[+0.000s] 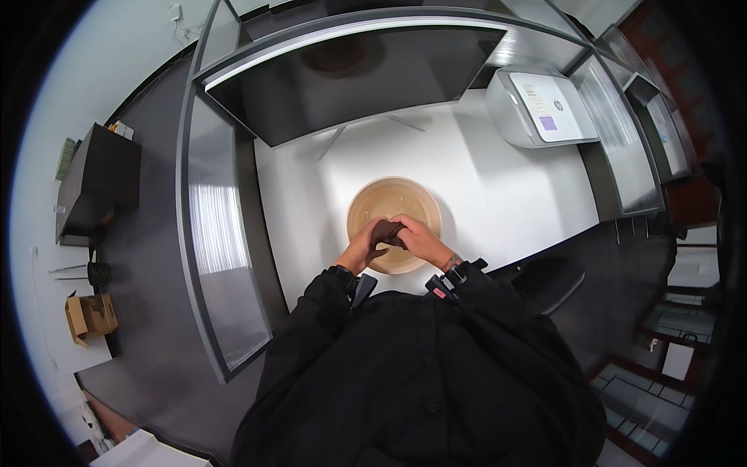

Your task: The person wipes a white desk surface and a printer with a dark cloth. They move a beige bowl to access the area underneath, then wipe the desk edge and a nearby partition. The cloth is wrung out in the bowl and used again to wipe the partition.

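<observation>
A round tan basin stands on the white desk in front of me. Glints show on its inner floor; I cannot tell whether it holds water. Above the basin my two hands meet around a crumpled dark brown cloth. My left hand wraps it from the left, fingers curled. From the right, my right hand grips its other side with bent fingers. Part of the cloth is hidden behind the fingers. Each wrist wears a dark band with a small device.
A wide black monitor stands at the desk's back on thin legs. At the back right sits a white and grey printer. Ribbed translucent partitions flank the white desk. A black chair seat is at the right.
</observation>
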`<state>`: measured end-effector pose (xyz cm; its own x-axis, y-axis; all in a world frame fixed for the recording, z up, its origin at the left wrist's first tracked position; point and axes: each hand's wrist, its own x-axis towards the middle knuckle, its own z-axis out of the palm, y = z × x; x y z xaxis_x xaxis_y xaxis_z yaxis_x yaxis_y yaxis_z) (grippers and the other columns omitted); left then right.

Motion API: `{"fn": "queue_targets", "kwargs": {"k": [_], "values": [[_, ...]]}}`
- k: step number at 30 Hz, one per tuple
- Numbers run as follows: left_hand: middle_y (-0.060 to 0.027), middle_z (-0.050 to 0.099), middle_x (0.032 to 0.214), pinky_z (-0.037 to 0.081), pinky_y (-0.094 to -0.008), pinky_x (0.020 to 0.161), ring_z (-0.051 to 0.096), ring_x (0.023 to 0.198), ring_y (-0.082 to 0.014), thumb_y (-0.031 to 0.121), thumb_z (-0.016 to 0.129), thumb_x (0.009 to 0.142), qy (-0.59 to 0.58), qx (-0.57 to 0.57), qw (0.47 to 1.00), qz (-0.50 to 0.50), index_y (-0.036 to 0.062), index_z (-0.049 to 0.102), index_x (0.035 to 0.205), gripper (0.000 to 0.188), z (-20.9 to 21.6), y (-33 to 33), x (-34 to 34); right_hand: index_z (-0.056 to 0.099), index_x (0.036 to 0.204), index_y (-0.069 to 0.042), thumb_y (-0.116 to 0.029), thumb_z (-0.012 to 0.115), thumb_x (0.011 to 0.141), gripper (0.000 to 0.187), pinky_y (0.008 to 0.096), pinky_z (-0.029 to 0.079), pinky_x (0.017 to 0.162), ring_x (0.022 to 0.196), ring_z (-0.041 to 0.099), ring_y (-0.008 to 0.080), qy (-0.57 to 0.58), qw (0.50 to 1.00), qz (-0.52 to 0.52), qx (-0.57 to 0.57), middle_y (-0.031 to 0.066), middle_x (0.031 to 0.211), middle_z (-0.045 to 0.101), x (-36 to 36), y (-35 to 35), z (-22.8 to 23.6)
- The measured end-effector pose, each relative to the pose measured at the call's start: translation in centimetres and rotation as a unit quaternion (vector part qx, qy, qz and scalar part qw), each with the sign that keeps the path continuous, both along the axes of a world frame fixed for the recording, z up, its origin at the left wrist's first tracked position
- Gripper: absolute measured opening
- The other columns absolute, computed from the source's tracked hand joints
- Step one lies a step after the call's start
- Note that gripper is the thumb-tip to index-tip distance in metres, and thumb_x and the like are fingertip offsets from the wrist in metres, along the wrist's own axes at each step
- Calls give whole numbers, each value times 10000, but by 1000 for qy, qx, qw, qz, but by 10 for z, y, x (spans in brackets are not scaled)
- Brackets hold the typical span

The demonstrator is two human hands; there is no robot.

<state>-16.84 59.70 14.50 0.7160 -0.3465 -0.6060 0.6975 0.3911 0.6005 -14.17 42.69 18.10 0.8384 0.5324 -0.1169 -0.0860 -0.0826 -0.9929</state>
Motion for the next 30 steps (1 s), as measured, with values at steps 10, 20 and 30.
{"fn": "queue_targets", "kwargs": {"k": [10, 20, 30], "values": [[19, 571, 951, 474, -254, 651, 565, 793, -119, 495, 359, 937, 59, -76, 994, 53, 180, 485, 1161, 406, 3, -4, -3, 361, 1257, -10, -195, 591, 869, 488, 298, 462, 823, 970, 555, 162, 109, 993, -42, -13, 113, 1096, 546, 6, 11, -11], [43, 427, 719, 269, -191, 424, 356, 524, -43, 323, 441, 947, -10, 62, 998, -11, 135, 462, 1064, 222, 9, -13, -1, 452, 1044, 64, -360, 503, 907, 448, 297, 463, 738, 833, 582, 199, 170, 971, -76, -150, 138, 914, 587, 5, 14, -34], [-64, 522, 1133, 468, -268, 765, 527, 969, -142, 78, 468, 862, -25, 154, 986, -58, 95, 393, 1316, 460, -10, -11, -4, 509, 1022, 28, -343, 489, 872, 401, 422, 469, 723, 806, 602, 380, 107, 938, -31, -327, 212, 835, 617, 22, -4, -71]]}}
